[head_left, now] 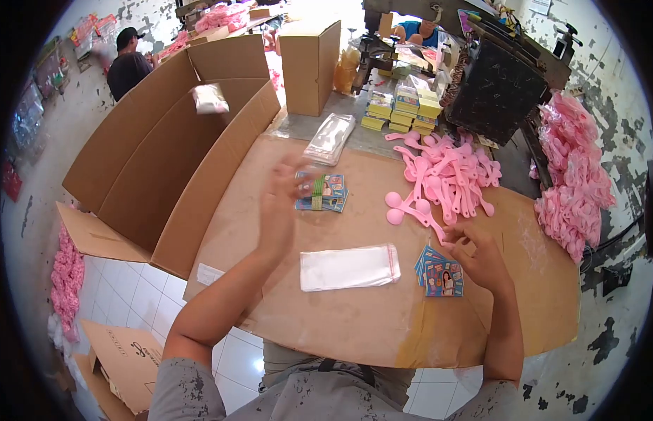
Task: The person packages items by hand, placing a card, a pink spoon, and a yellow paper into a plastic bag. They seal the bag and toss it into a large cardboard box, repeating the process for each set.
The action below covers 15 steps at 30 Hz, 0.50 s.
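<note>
My left hand [279,200], blurred by motion, is raised over the left of the table with its fingers apart and nothing visible in them. Behind its fingertips lies a stack of picture cards [331,188] with a green band. My right hand [479,258] has its thumb and forefinger closed at the handle end of a pink plastic spoon [430,219], beside the spoon pile [449,172]. Just below that hand, blue picture cards [442,276] lie fanned out. Clear plastic bags [349,267] lie flat between my arms. A blurred small packet [210,99] hangs in the air over the carton.
A large open carton [218,179] stands left of the cardboard-covered table [354,323]. Further back are more clear bags [330,139], card stacks [404,105], a tall carton [309,67] and a black machine box [495,88]. Bagged pink spoons [572,175] hang at right. Two people sit farther away.
</note>
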Motion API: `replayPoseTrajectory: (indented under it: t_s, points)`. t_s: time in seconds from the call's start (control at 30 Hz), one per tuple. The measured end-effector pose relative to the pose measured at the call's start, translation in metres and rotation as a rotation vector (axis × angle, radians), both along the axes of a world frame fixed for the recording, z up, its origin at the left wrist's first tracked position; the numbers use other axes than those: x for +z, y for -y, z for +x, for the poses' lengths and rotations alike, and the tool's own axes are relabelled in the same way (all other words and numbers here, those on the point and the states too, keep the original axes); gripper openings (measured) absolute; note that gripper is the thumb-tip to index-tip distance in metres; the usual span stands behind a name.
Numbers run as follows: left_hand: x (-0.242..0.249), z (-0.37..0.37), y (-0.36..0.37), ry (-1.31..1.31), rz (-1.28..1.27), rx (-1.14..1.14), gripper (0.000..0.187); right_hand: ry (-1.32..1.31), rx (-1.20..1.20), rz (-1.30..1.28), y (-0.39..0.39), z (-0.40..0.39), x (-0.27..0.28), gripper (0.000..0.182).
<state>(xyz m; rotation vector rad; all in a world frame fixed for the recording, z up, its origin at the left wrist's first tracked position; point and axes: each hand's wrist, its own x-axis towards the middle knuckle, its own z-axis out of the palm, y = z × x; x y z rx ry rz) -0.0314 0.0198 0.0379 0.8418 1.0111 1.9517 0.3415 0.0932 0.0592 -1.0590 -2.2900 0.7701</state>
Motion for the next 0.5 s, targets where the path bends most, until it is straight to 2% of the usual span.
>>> replayPoseTrajectory:
  t_s: [0.07, 0.17, 0.3, 0.4, 0.47, 0.5]
  points:
    - [-0.016, 0.018, 0.006, -0.454, -0.379, -0.137, 0.031, 0.128, 0.076, 0.03, 0.002, 0.01, 0.001, 0.036]
    - [-0.04, 0.029, 0.013, -1.304, 0.003, -0.175, 0.034, 0.189, 0.136, -0.067, 0.003, 0.021, -0.003, 0.032]
    - [-0.037, 0.04, 0.022, -1.411, -0.018, -0.278, 0.032, 0.211, 0.116, -0.323, -0.008, 0.033, -0.014, 0.022]
    - [-0.041, 0.04, 0.02, -1.381, -0.016, -0.309, 0.03, 0.165, 0.088, -0.363, -0.008, 0.033, -0.018, 0.016]
    - [-0.043, 0.038, 0.018, -1.342, -0.015, -0.334, 0.027, 0.182, 0.155, -0.206, -0.005, 0.031, -0.011, 0.016]
    - [-0.041, 0.039, 0.019, -1.229, -0.085, -0.362, 0.025, 0.189, 0.191, -0.129, -0.003, 0.03, -0.008, 0.016]
